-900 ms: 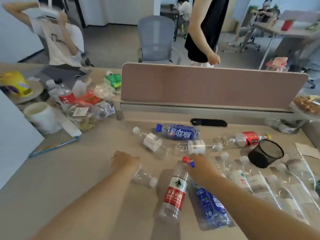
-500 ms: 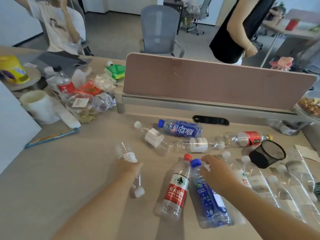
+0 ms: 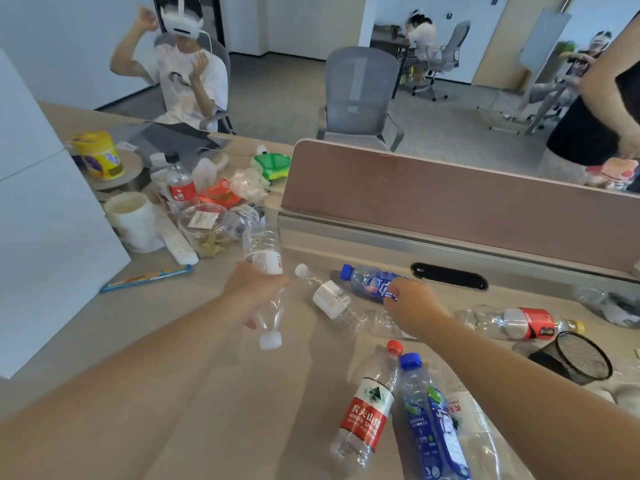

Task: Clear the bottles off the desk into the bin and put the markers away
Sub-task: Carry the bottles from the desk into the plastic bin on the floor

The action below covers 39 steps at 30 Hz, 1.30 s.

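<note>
bottle (image 3: 262,258) now lifted off the tabletop (image 3: 156,341), cap down, gripped by left hand (image 3: 254,289); right hand (image 3: 412,306) has left the near bottles, fingers closing on blue bottle (image 3: 372,282). bin unseen.

A grey office chair (image 3: 360,95) stands behind the brown divider panel (image 3: 450,199). Left of the panel sit a white mug (image 3: 130,220), a yellow tub (image 3: 98,154) and a green packet (image 3: 272,164).

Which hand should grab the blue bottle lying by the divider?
The right hand. It is empty and already reaching over the blue bottle, while the left hand is busy holding a clear bottle.
</note>
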Available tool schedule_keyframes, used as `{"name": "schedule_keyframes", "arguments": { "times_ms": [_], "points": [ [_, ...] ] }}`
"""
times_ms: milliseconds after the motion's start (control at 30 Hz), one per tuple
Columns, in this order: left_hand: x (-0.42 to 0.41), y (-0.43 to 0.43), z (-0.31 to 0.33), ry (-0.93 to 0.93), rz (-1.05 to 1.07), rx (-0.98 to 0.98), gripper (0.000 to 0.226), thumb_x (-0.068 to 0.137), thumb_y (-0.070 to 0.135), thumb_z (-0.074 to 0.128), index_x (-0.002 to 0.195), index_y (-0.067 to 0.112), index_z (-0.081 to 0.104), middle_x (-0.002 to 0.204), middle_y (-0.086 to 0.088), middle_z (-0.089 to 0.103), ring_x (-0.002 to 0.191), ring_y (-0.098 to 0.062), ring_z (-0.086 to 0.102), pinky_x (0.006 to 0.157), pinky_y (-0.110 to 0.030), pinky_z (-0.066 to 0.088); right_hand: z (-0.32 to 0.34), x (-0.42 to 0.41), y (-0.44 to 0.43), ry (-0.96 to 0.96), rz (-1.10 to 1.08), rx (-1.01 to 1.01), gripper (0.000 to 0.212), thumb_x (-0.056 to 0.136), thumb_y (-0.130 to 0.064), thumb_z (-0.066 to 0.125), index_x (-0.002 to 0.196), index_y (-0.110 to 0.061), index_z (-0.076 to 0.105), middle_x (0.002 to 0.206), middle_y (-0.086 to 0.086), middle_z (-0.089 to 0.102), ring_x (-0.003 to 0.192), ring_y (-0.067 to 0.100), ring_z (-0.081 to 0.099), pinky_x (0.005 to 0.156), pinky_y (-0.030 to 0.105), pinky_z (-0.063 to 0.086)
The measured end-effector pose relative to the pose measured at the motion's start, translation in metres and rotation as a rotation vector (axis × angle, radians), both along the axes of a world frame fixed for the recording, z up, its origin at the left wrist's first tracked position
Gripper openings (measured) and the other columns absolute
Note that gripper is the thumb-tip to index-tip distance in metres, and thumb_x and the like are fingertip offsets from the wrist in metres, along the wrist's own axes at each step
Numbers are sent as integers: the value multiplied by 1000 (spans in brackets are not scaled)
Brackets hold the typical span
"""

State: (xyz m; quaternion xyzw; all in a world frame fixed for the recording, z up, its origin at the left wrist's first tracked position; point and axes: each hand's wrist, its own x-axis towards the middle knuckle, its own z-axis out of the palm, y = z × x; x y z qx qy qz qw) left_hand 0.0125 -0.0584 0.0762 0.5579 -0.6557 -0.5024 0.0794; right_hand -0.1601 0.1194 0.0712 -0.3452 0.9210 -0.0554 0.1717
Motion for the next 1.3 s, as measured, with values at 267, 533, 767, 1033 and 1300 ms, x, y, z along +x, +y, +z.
{"name": "schedule_keyframes", "arguments": {
  "times_ms": [267, 533, 767, 1033, 1300],
  "points": [
    [23, -24, 20, -38, 31, -113, 22, 63, 22, 68, 82, 12, 61, 66, -7, 56, 57, -24, 54, 49, -39, 54, -99, 23, -81, -171, 16, -18, 62, 83, -37, 58, 137, -17, 34, 129, 11, 48, 122, 34, 49, 89, 42, 43],
    [45, -17, 9, -20, 38, -39, 42, 58, 27, 69, 95, 8, 63, 65, -8, 56, 52, -24, 53, 44, -32, 49, -117, 52, -63, -215, -111, -92, 77, 73, -37, 68, 136, -20, 28, 121, 9, 52, 113, 29, 53, 89, 40, 51],
    [-37, 32, 54, 79, -225, -18, 36, 69, 28, 69, 98, 8, 61, 64, -7, 56, 45, -23, 54, 43, -31, 52, -14, 19, 24, 16, -189, -263, 75, 74, -38, 65, 137, -22, 27, 118, 7, 53, 100, 29, 59, 78, 40, 54],
    [-152, 245, 63, 176, -759, 62, 66, 62, 38, 73, 120, 11, 55, 101, -9, 67, 84, -29, 68, 42, -30, 52, 50, 2, 290, 242, -816, -303, 80, 70, -47, 69, 135, -19, 32, 117, 9, 57, 101, 30, 59, 78, 42, 55],
    [-125, 524, 47, 144, -1287, 85, 97, 69, 42, 80, 144, 10, 28, 133, -13, 54, 110, -33, 60, 71, -36, 56, 32, 152, 567, 317, -1504, -322, 48, 76, -38, 60, 115, -19, 41, 99, 8, 55, 79, 31, 56, 66, 38, 51]
  ]
}}
